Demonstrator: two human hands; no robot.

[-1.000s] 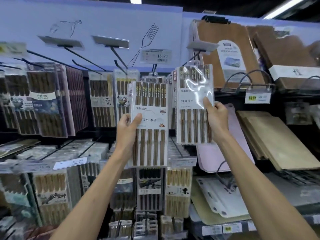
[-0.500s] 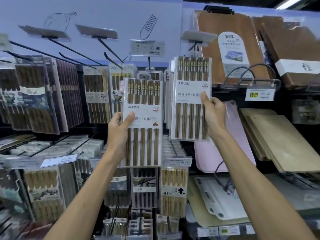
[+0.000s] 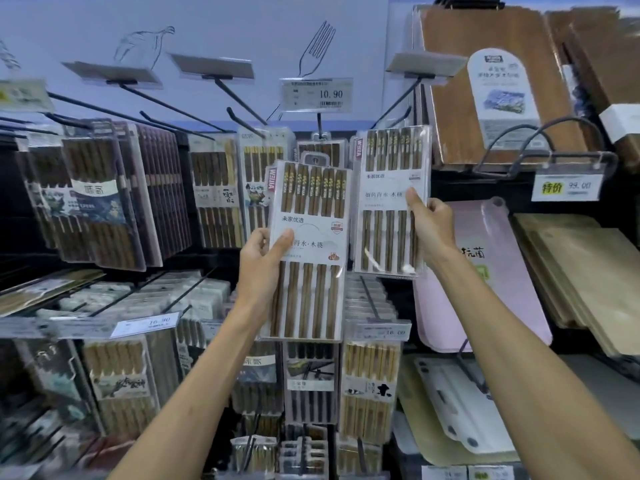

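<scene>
Up by the hooks (image 3: pixel 242 114), my left hand (image 3: pixel 261 261) pinches the left chopstick pack (image 3: pixel 311 209) mid-edge, my right hand (image 3: pixel 431 230) the right pack (image 3: pixel 388 188); both likely light, stiff, slippery.

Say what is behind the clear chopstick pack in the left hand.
Behind the clear pack of brown wooden chopsticks, other hanging chopstick packs show above and below; the rest is covered.

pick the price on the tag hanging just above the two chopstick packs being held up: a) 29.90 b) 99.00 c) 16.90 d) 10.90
d: the price tag above the left pack, gripped by the left hand, and the right pack, gripped by the right hand, reads 10.90.
</scene>
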